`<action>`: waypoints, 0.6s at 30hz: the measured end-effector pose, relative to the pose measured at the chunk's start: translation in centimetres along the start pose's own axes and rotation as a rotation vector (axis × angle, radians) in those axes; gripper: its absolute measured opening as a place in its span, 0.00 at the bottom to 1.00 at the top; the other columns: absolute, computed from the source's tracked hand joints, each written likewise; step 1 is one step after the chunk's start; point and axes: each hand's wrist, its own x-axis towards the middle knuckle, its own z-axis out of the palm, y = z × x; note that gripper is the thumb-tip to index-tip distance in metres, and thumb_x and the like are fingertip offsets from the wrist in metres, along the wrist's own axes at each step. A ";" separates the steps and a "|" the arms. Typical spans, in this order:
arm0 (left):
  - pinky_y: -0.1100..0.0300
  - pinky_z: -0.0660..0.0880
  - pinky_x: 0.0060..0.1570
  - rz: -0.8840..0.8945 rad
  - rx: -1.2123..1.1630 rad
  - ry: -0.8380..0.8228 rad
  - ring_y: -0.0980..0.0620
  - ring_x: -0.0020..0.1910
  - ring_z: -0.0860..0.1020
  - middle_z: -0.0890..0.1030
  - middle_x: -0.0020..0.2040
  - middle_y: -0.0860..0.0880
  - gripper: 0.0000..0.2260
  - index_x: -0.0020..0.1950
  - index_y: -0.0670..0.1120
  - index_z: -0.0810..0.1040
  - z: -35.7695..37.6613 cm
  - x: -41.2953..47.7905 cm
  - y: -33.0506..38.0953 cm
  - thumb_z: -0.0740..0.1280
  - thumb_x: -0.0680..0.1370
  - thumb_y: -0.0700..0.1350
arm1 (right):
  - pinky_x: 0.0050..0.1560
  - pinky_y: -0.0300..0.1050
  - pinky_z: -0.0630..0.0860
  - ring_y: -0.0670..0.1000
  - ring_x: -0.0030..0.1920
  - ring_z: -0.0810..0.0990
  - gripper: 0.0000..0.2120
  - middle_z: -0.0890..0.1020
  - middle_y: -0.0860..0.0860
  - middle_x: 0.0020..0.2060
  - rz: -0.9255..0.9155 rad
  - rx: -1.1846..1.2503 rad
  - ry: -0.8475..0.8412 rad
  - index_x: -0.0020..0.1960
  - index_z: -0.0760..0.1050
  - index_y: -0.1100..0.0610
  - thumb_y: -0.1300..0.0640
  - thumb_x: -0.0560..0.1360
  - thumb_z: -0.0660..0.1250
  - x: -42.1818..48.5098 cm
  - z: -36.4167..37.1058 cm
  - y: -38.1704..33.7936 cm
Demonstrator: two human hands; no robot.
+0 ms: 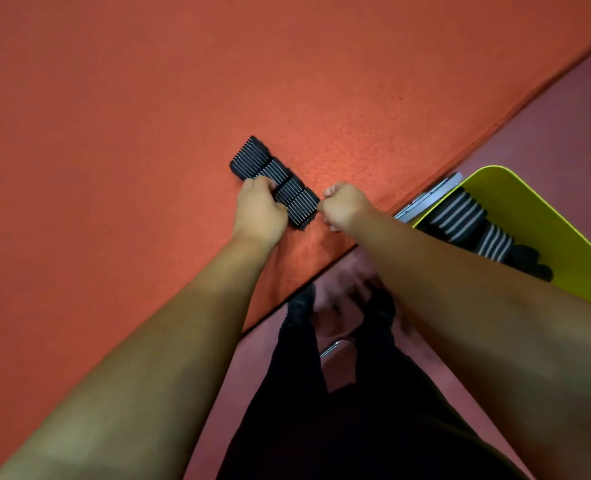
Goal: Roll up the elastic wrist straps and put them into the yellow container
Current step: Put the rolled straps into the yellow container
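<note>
A black elastic wrist strap with thin white stripes [270,174] lies flat on the orange table [148,116], running from upper left to lower right. My left hand [260,211] grips its near long edge around the middle. My right hand [344,206] is curled at the strap's lower right end and pinches that end. To the right, below the table edge, the yellow container [543,216] holds rolled striped straps [460,216] and some dark ones [529,261].
The table's near edge runs diagonally from lower left to upper right. A grey flat object [429,199] sits between that edge and the container. Below are my dark trousers [339,410] and a maroon floor [546,116].
</note>
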 end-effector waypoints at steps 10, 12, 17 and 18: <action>0.53 0.66 0.75 0.130 0.156 -0.036 0.41 0.73 0.69 0.72 0.74 0.43 0.29 0.79 0.41 0.70 0.0 3.3 -1.9 0.73 0.78 0.37 | 0.55 0.40 0.76 0.56 0.65 0.83 0.31 0.80 0.55 0.69 -0.032 0.014 -0.001 0.75 0.74 0.57 0.66 0.74 0.77 2.8 3.0 -0.7; 0.51 0.68 0.75 0.144 0.187 -0.038 0.41 0.71 0.69 0.72 0.72 0.43 0.29 0.78 0.42 0.71 0.3 3.4 -2.3 0.75 0.78 0.41 | 0.48 0.42 0.78 0.55 0.58 0.85 0.26 0.83 0.55 0.62 -0.024 -0.014 -0.017 0.69 0.76 0.58 0.64 0.74 0.79 2.9 3.3 -0.4; 0.45 0.72 0.71 0.097 0.236 -0.111 0.38 0.70 0.71 0.72 0.69 0.41 0.24 0.71 0.42 0.75 1.0 3.0 -2.9 0.76 0.77 0.47 | 0.48 0.45 0.77 0.53 0.51 0.84 0.18 0.85 0.52 0.51 -0.008 -0.020 -0.056 0.55 0.76 0.53 0.56 0.72 0.82 1.7 3.1 0.7; 0.44 0.73 0.69 0.097 0.248 -0.123 0.38 0.69 0.71 0.72 0.68 0.40 0.22 0.69 0.42 0.76 1.1 2.7 -2.9 0.75 0.77 0.47 | 0.45 0.45 0.75 0.52 0.48 0.83 0.17 0.84 0.51 0.49 -0.013 -0.012 -0.063 0.52 0.75 0.51 0.55 0.72 0.82 1.3 3.1 0.9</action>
